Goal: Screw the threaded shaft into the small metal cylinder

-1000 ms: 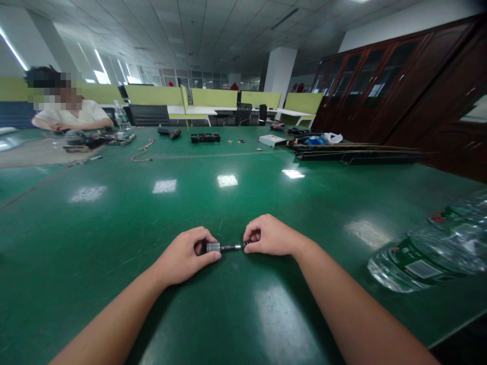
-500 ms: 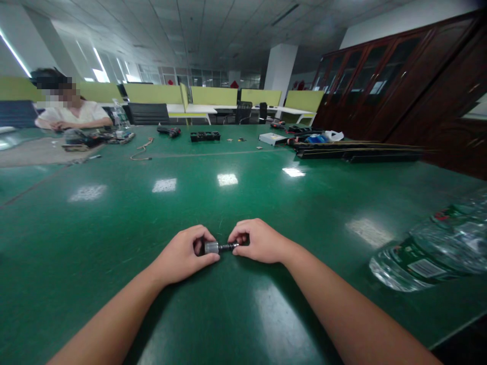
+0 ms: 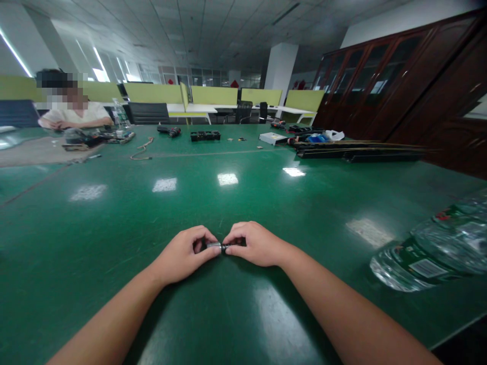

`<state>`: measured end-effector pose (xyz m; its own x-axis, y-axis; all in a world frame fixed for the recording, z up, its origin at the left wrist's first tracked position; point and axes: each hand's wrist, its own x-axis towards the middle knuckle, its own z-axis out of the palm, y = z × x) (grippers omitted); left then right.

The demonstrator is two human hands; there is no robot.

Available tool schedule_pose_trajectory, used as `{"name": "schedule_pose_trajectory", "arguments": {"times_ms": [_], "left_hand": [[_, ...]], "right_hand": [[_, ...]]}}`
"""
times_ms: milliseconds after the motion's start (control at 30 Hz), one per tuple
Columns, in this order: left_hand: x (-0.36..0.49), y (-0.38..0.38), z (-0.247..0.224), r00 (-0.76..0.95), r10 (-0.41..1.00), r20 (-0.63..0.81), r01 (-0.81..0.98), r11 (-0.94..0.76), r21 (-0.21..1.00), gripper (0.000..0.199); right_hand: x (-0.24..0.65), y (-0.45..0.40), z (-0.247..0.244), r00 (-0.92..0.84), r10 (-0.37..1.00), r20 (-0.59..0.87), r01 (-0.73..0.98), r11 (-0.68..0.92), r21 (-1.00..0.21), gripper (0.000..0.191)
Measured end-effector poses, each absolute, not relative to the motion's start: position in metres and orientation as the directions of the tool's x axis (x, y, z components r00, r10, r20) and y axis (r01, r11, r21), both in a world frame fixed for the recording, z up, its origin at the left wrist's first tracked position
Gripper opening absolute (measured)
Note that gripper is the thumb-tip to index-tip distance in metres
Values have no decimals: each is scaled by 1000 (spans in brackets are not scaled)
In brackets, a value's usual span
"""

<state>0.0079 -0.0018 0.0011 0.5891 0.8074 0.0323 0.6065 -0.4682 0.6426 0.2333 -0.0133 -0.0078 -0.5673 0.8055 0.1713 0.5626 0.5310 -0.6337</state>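
Between my hands, low over the green table (image 3: 190,192), is a small metal cylinder (image 3: 214,245) with a thin dark shaft (image 3: 224,248) at its right end. My left hand (image 3: 182,255) is closed round the silver cylinder, thumb in front and fingers behind. The fingertips of my right hand (image 3: 255,244) pinch the dark shaft close beside the cylinder. Most of the shaft is hidden by my right fingers.
Large clear water bottles (image 3: 429,253) lie at the right. Across the table are a black tray-like part (image 3: 205,136), a power drill (image 3: 169,131), a white box (image 3: 273,138), a cable (image 3: 141,151) and long dark bars (image 3: 365,152). A person (image 3: 78,115) sits at the far left.
My right hand has moved left, closer to my left hand, and its fingertips now cover more of the shaft. The person at the far left has shifted slightly to the right.
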Motion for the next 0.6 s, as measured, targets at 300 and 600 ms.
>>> {"name": "schedule_pose_trajectory", "arguments": {"times_ms": [300, 600], "left_hand": [[8, -2, 1, 590, 806, 41, 618, -484, 620, 28], [9, -2, 2, 591, 805, 41, 624, -489, 610, 27]], "right_hand": [[232, -15, -7, -574, 794, 200, 564, 560, -607, 18], [228, -18, -7, -507, 846, 167, 553, 467, -690, 17]]}}
